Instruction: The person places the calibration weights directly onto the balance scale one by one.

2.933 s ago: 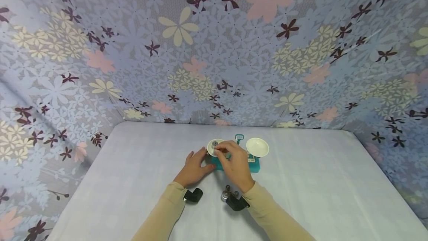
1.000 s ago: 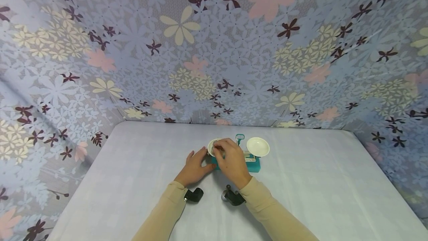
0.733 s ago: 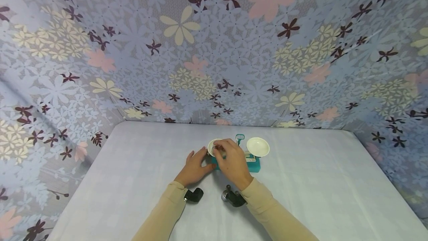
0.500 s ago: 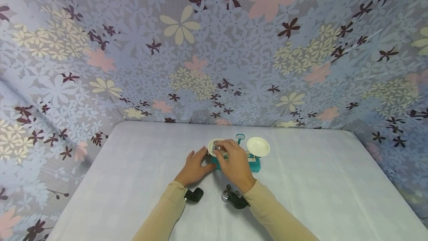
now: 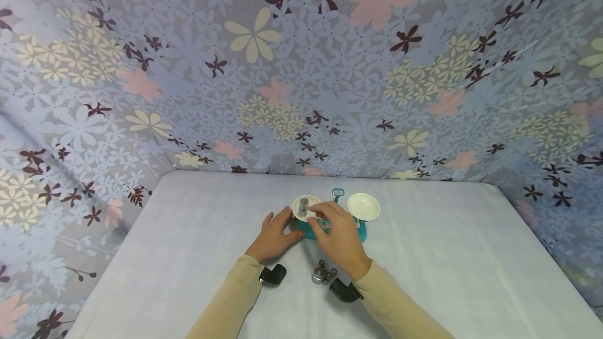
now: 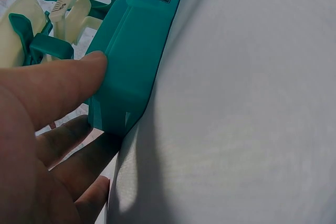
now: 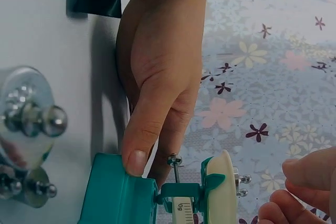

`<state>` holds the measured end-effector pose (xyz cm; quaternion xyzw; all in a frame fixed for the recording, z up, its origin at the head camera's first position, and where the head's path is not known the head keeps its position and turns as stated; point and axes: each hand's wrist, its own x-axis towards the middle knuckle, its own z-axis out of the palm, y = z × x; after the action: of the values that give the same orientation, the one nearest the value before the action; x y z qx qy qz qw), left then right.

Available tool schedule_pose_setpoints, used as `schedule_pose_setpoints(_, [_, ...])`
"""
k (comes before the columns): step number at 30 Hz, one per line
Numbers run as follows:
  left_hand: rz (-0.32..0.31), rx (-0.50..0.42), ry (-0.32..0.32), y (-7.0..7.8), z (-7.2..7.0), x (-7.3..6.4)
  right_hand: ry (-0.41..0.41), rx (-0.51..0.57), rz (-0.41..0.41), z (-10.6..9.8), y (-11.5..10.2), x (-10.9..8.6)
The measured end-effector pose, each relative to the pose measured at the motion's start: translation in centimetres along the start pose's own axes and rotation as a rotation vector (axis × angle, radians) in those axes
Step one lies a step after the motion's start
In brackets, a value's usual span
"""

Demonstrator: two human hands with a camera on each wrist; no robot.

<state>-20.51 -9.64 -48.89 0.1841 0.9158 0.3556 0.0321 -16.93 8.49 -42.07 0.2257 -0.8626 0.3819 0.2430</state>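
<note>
balance [image 6: 128, 51] runs left to right, pan weights [image 5: 303, 210] upright

Head camera: well above the table [image 5: 447, 255], facing forward and down; floral backdrop [image 5: 330, 67] fills the upper half, the right hand [image 5: 341, 237] and left hand [image 5: 275, 237] small below. Left wrist camera: close in at the left thumb [image 6: 68, 85], facing the teal balance [image 6: 128, 51]. Right wrist camera: near, picture turned sideways, facing the left hand at the base end [image 6: 110, 108]. I note both wrist views share that thumb and base end.
</note>
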Motion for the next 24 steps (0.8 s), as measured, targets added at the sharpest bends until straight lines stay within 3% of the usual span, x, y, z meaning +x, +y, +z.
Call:
schedule_pose_setpoints(10, [-0.010, 0.013, 0.000, 0.0, 0.0, 0.0, -0.009, 0.062, 0.001, -0.8, 0.4, -0.9])
schedule_pose_setpoints(24, [-0.001, -0.007, 0.000, 0.0, -0.1, 0.0, -0.032, 0.064, 0.011, -1.3, 1.0, -2.5])
